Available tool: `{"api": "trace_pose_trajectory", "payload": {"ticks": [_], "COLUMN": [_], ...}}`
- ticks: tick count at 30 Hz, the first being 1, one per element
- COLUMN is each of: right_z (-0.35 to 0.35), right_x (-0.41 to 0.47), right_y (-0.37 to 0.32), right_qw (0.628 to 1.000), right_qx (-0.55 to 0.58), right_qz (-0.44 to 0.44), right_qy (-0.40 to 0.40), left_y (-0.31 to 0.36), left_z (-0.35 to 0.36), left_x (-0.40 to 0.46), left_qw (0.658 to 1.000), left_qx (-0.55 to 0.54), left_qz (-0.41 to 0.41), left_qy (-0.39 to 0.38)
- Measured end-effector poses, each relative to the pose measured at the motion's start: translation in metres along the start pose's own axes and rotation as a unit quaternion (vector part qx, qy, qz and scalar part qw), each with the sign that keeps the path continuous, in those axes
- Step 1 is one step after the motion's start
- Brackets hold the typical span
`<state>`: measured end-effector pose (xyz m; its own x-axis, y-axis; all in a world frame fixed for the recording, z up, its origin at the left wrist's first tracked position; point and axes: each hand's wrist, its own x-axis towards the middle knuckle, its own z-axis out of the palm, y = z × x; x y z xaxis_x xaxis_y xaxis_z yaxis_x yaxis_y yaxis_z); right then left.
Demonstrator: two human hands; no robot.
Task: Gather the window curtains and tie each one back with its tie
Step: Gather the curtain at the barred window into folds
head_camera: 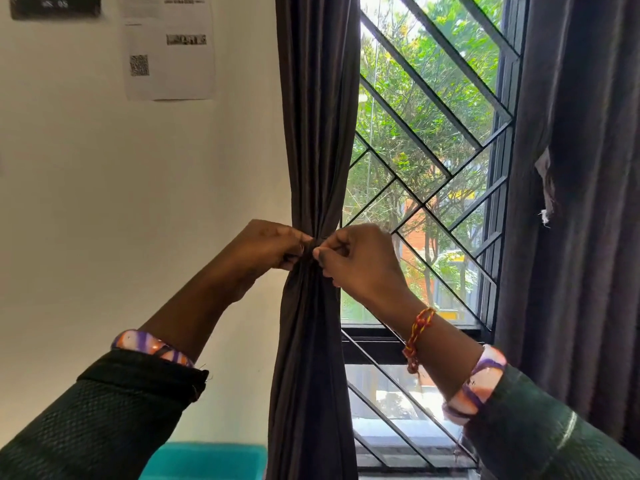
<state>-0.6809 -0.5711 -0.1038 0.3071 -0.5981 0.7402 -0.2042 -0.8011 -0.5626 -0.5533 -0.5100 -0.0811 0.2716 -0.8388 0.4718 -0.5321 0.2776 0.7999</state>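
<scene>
Behind our fingers, grilled window (pixel 433 140). Left hand (pixel 268 245) and right hand (pixel 356 259) pinch the tie (pixel 310 244) around the gathered left curtain (pixel 311 150); slackening risks the knot slipping.

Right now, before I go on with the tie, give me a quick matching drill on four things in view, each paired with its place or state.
Things:
1. left curtain
2. right curtain
3. paper sheets
4. teal bin

Place or state:
A. low, by the wall
B. cinched at the middle, both hands at the waist
C. hanging loose
D. stuck on the wall

Pairs: 1-B, 2-C, 3-D, 4-A
</scene>
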Motion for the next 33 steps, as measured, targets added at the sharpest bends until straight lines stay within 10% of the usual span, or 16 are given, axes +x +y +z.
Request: {"api": "trace_pose_trajectory", "payload": {"ticks": [13,24,33], "right_z": [-0.005,-0.049,-0.048], "right_x": [-0.007,0.007,0.013], "right_y": [-0.002,0.008,0.016], "right_qw": [0.998,0.995,0.978], "right_qx": [0.002,-0.095,-0.204], "right_qz": [-0.044,-0.001,-0.031], "right_qy": [0.045,0.027,0.043], "left_y": [0.019,-0.002,-0.025], "left_z": [-0.004,-0.011,0.002], "left_x": [-0.001,0.002,0.003], "left_qw": [0.997,0.956,0.797], "left_qx": [0.045,0.101,0.445], "left_qz": [-0.03,0.095,0.235], "left_qy": [-0.052,0.259,0.333]}}
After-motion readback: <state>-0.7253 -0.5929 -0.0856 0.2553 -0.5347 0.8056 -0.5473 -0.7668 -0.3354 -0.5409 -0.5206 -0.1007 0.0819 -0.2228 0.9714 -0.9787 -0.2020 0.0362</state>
